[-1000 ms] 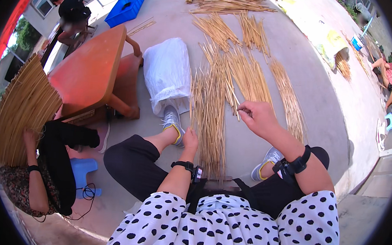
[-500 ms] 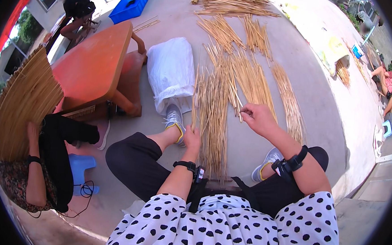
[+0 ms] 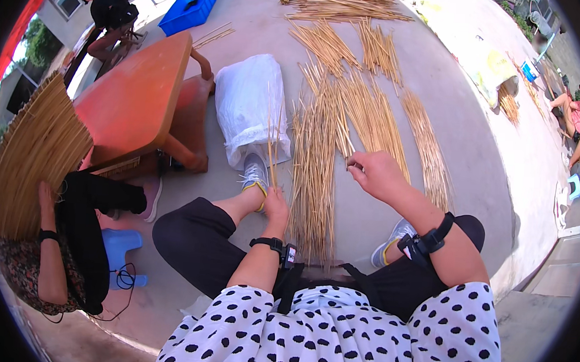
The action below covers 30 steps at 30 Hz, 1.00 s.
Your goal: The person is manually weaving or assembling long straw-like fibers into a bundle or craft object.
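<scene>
Gripping a few upright straws (image 3: 271, 150), the left hand (image 3: 276, 203) stays closed; the right hand (image 3: 378, 174) pinches one straw (image 3: 345, 144) above the pile (image 3: 313, 176).

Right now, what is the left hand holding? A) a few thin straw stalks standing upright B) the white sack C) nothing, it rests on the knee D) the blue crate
A: the left hand is closed around a few thin straw stalks that stand upright from it, in front of the white sack; the blue crate sits far off past the orange table.
</scene>
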Motion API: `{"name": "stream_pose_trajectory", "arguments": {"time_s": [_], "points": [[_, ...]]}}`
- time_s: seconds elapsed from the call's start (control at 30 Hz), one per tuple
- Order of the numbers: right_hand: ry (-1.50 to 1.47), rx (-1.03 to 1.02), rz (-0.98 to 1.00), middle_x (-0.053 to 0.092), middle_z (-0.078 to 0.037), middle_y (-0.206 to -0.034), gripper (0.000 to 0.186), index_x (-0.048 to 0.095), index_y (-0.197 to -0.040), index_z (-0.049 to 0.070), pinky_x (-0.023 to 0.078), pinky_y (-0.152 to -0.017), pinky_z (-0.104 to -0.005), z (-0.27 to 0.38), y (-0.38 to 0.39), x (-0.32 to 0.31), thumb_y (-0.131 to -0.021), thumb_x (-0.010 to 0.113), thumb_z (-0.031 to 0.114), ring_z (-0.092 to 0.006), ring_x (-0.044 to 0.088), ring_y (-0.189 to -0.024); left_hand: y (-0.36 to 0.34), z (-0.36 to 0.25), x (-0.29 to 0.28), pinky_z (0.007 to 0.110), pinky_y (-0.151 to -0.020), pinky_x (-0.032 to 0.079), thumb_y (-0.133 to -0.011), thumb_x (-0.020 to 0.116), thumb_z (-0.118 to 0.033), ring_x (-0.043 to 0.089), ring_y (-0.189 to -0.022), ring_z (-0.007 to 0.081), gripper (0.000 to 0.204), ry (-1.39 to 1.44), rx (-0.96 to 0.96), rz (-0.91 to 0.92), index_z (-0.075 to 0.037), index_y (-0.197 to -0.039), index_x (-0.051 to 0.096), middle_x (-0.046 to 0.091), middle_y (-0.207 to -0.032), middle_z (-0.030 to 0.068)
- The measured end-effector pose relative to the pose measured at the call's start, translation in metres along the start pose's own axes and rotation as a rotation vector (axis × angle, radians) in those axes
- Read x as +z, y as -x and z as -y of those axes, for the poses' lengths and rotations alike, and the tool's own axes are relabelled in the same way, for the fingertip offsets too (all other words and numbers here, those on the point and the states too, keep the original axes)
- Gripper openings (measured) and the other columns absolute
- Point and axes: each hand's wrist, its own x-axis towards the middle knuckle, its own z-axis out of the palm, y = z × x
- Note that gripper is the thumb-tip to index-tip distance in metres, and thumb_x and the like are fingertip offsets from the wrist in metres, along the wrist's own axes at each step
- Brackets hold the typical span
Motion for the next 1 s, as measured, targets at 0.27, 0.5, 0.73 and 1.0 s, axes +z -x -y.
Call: {"name": "stream_pose_trajectory", "arguments": {"time_s": [0.27,0.5,0.73,1.0], "points": [[0.022,-0.017,-0.039,0.062,-0.013,-0.068,0.014,0.063,-0.083,0.009,0.047,-0.06,-0.0418,-0.001,-0.003,-0.008,-0.079,0.057,0.021,-0.0316,0.059,-0.066,-0.036,-0.058,-0.015,0.026,-0.041,0.034,-0.09,0.044,-0.021,0.042,-0.046,0.0099,0.018,0.904,-0.21,0.158,-0.005,-0.084,0.05,0.045,-0.058,0.0024],[-0.037,-0.033,-0.087,0.061,-0.013,-0.068,0.014,0.063,-0.083,0.008,0.047,-0.059,-0.0401,0.004,-0.003,-0.014,-0.079,0.057,0.02,-0.0309,0.059,-0.065,-0.035,-0.165,-0.1,0.02,-0.037,0.025,-0.092,0.045,-0.022,0.034,-0.045,0.0045,0.017,1.239,-0.117,0.257,-0.006,-0.086,0.046,0.038,-0.057,-0.0028],[-0.118,-0.466,-0.669,0.058,-0.009,-0.064,0.013,0.061,-0.082,0.003,0.045,-0.05,-0.0292,0.048,0.014,-0.035,-0.071,0.062,-0.002,-0.0238,0.057,-0.055,-0.034,-0.218,-0.167,0.034,-0.048,0.037,-0.09,0.048,-0.018,0.049,-0.049,0.0246,0.017,0.412,0.546,-0.032,-0.002,-0.084,0.046,0.047,-0.056,0.0137],[0.266,-0.459,-0.58,0.056,-0.013,-0.098,0.042,0.056,-0.1,0.004,0.042,-0.08,-0.0388,0.042,0.059,-0.062,-0.061,0.069,0.005,-0.0311,0.052,-0.096,0.016,-0.229,-0.144,0.043,-0.061,0.047,-0.08,0.049,-0.012,0.06,-0.074,0.0343,0.009,-0.226,0.886,0.251,-0.006,-0.086,0.048,0.058,-0.083,0.0146]]}}
